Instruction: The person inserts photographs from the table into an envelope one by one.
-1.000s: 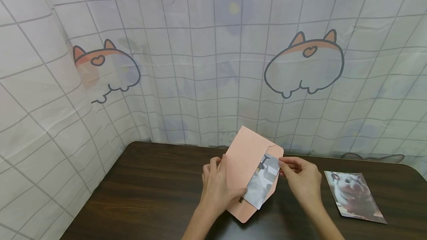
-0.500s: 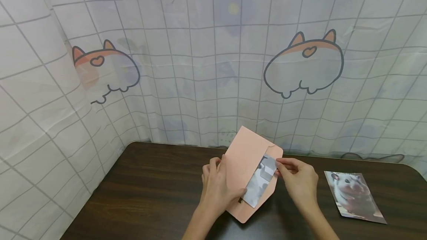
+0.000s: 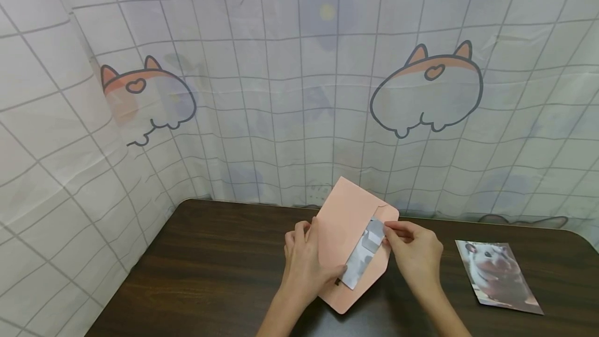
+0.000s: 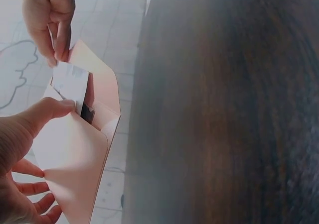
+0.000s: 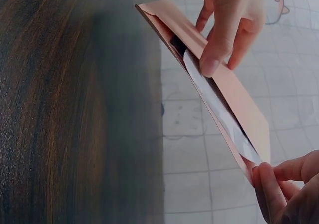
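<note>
A pink envelope (image 3: 346, 217) is held at a slant above the table, its flap side opened out to the right. My left hand (image 3: 301, 264) grips the envelope by its left side, with the thumb at the edge of the pocket. Part of a grey-and-white photo (image 3: 364, 254) sticks out of the pocket; the rest is hidden inside. My right hand (image 3: 415, 254) pinches the photo's outer edge between thumb and fingers. Beside the photo, a small dark piece (image 4: 87, 113) shows inside the pocket in the left wrist view; what it is I cannot tell.
A hamster photo (image 3: 499, 274) lies on the dark wooden table (image 3: 210, 264), right of my right hand. Behind and to the left hangs a white checked curtain (image 3: 281, 92) with cartoon animals, meeting the table's back edge.
The right hand has moved slightly left with the photo, which has slid deeper into the envelope, so a narrower strip shows. The left hand and envelope have stayed nearly in place.
</note>
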A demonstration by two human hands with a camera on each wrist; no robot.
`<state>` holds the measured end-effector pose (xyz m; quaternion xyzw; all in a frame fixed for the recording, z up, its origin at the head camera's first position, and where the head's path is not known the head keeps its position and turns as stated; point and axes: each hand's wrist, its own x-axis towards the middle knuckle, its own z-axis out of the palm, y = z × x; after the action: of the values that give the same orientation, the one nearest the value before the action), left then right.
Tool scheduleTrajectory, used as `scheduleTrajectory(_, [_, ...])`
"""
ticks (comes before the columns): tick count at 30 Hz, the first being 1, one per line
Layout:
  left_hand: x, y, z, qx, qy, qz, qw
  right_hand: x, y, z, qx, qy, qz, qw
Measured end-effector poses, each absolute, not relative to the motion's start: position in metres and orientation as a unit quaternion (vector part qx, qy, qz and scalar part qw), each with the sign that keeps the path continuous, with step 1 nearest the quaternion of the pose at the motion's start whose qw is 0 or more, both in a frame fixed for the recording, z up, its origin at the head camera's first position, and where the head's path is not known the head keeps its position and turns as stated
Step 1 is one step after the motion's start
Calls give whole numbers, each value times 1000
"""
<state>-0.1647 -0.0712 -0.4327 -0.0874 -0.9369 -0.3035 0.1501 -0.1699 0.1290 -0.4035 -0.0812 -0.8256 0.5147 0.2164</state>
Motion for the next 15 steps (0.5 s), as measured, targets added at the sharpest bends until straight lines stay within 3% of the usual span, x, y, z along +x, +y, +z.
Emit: scheduleTrajectory(15, [-163,-69,-431,-97,-925,-343,133,-173,132,-402,-94,-812,545,184])
